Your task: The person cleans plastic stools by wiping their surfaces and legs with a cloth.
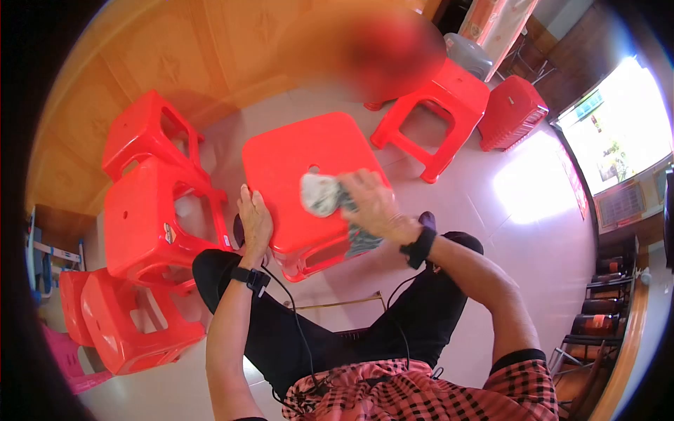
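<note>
A red plastic stool point(288, 154) stands between my knees, its square seat facing up. My left hand point(254, 217) holds the left edge of the seat, its fingers pointing away from me along the side. Over the right part of the seat my right hand point(371, 203), slightly blurred, grips a cloth point(321, 195). The cloth shows white with dark marks at its front and grey-green below, where part of it hangs down the stool's near right side. Some of it is hidden under my fingers.
Several red stools point(144, 217) stand at the left. Another red stool point(439, 105) and a red stack point(511, 116) are at the back right. Behind is a wooden panel point(175, 56). A rack with bottles point(602, 305) stands at the far right. Thin cables point(291, 298) cross my legs.
</note>
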Demonstrator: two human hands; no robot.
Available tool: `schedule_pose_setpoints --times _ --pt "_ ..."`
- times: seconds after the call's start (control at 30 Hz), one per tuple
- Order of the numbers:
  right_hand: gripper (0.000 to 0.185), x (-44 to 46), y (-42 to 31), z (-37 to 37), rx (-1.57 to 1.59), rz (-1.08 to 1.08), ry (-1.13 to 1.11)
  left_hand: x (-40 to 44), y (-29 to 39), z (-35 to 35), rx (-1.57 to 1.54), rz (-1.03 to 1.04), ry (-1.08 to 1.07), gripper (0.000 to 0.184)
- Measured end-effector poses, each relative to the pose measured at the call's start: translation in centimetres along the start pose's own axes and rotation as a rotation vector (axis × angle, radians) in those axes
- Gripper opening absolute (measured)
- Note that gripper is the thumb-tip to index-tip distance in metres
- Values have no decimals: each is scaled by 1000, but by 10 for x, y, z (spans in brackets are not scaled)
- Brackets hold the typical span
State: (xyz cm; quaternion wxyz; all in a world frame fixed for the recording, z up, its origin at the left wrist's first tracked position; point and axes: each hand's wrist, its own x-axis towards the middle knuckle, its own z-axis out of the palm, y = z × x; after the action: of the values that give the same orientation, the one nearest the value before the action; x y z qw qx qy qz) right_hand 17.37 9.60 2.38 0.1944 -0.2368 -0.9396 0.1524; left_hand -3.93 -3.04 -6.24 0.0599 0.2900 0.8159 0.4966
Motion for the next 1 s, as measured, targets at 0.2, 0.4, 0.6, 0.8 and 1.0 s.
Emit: schedule_pose_setpoints --times 0.2,0.4,0.6,0.8,1.0 --pt "52 57 66 1 -120 198 103 0 -12 6 15 73 36 46" --pt "55 157 73 43 -112 465 149 -3 -9 6 -33 82 37 45" --pt "53 206 -21 105 20 125 -8 -3 -4 -1 -119 -8 -19 47" --pt "59 170 -69 111 217 -313 -217 -15 -3 -8 -187 -18 -99 48" --pt "58 102 -78 66 271 -381 -387 -55 54 -92 238 92 -693 30"
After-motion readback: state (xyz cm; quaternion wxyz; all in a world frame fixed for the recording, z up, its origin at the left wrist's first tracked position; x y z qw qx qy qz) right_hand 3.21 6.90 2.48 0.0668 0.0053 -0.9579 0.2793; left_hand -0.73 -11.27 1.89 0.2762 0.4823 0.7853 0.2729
